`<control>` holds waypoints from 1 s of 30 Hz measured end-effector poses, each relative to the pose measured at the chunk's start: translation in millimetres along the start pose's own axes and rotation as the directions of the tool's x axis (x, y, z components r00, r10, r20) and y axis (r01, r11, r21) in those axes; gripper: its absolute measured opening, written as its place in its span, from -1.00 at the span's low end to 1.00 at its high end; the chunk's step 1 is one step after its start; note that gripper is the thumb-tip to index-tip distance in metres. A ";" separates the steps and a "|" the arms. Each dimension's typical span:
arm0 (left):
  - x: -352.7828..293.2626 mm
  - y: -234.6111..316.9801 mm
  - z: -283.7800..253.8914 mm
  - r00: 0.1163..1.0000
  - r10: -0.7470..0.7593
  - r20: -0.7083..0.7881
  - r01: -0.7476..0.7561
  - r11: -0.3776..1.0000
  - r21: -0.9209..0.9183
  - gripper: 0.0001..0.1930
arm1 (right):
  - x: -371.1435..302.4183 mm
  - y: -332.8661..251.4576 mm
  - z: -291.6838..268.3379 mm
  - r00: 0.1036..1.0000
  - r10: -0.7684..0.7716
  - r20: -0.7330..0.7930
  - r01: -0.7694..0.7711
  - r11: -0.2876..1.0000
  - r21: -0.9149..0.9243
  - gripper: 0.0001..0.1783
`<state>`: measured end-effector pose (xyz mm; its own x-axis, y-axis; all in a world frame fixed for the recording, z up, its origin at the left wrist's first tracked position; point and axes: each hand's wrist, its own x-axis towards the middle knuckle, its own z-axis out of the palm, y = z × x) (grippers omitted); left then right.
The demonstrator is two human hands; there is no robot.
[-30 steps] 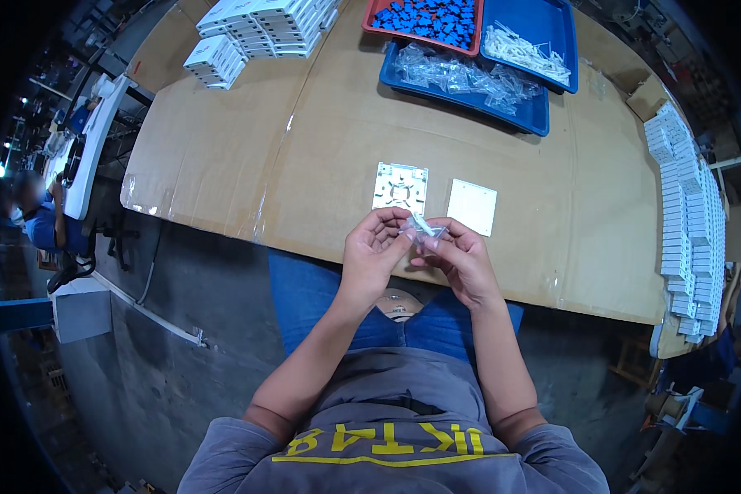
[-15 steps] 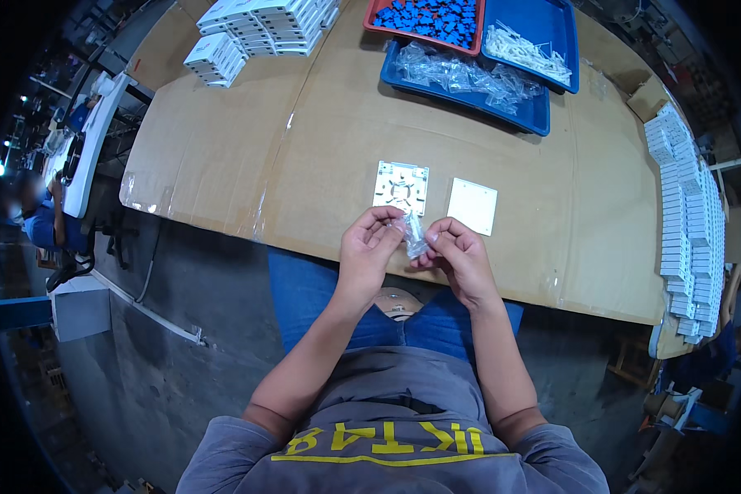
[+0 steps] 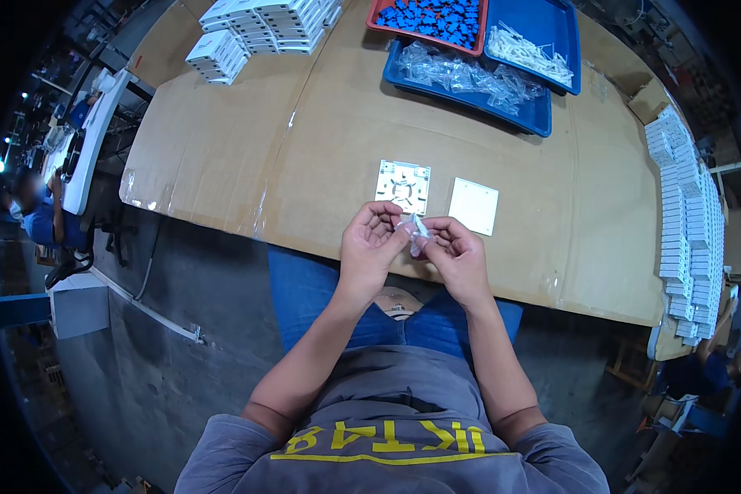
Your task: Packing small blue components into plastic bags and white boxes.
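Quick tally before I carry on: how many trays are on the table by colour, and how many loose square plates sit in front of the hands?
Red tray: 1
Blue trays: 2
Square white plates, one patterned, one plain: 2
Small clear bag held between the left hand and right hand: 1
Total: 6

Over the last second the small clear plastic bag (image 3: 414, 234) pinched between the left hand (image 3: 370, 244) and the right hand (image 3: 458, 256) has turned from lying crosswise to hanging upright between the fingertips, both hands staying at the near table edge.
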<state>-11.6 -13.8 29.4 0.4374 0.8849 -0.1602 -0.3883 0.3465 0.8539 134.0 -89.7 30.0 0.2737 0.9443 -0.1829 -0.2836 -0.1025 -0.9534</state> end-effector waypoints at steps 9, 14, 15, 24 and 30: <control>-0.4 -2.3 -5.4 0.999 -0.022 0.029 0.024 0.999 -0.049 -0.65 | 2.8 -3.8 7.8 0.991 0.012 -0.132 0.012 0.983 0.181 -0.74; -0.5 2.0 -2.0 0.997 -0.065 0.034 0.066 0.998 -0.024 -0.62 | 3.8 0.9 0.0 0.993 -0.006 -0.119 0.029 0.980 0.195 -0.76; 1.0 0.7 -4.9 0.994 -0.096 0.061 0.092 0.994 0.058 -0.62 | 3.3 0.2 -1.2 0.995 0.036 -0.097 -0.014 0.975 0.224 -0.77; 2.8 -4.4 -7.7 0.997 -0.075 0.036 0.071 0.993 0.097 -0.78 | 4.7 0.7 -7.3 0.990 0.092 -0.104 -0.069 0.975 0.212 -0.82; 1.9 -6.9 -12.5 0.985 -0.169 0.014 0.170 0.985 -0.010 -0.88 | 4.0 -1.4 -14.9 0.994 0.098 -0.052 -0.087 0.979 0.184 -0.83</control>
<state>-18.2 -10.6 17.0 0.5083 0.8089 -0.2955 -0.3163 0.4944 0.8096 149.2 -90.5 27.0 0.2925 0.9120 -0.2877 -0.4702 -0.1248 -0.8737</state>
